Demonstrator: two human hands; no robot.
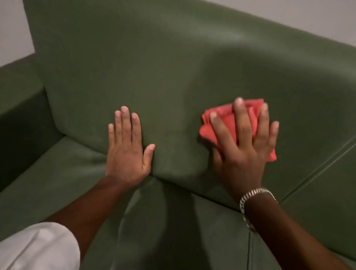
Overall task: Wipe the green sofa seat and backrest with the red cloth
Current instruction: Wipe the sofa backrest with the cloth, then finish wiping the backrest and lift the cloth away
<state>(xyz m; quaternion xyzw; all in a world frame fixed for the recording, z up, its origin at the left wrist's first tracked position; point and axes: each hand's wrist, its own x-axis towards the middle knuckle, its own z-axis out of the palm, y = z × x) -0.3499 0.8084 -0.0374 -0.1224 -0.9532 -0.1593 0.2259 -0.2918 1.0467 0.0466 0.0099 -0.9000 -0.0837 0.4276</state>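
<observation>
Red cloth (224, 124), bunched into a loose wad, sits flat against the lower part of the green sofa's backrest (155, 63), just above the crease where it meets the seat (70, 181). Our right hand (243, 149) presses it there with fingers spread wide, palm on top rather than gripping around it. Our left hand (128, 149) lies open and empty on the same backrest, a little way to the left, bracing. We judge the wiping to be under way on the backrest's lower band. Nothing on the fabric shows which areas are already done, so we cannot tell how much of the upper backrest and the seat is left.
</observation>
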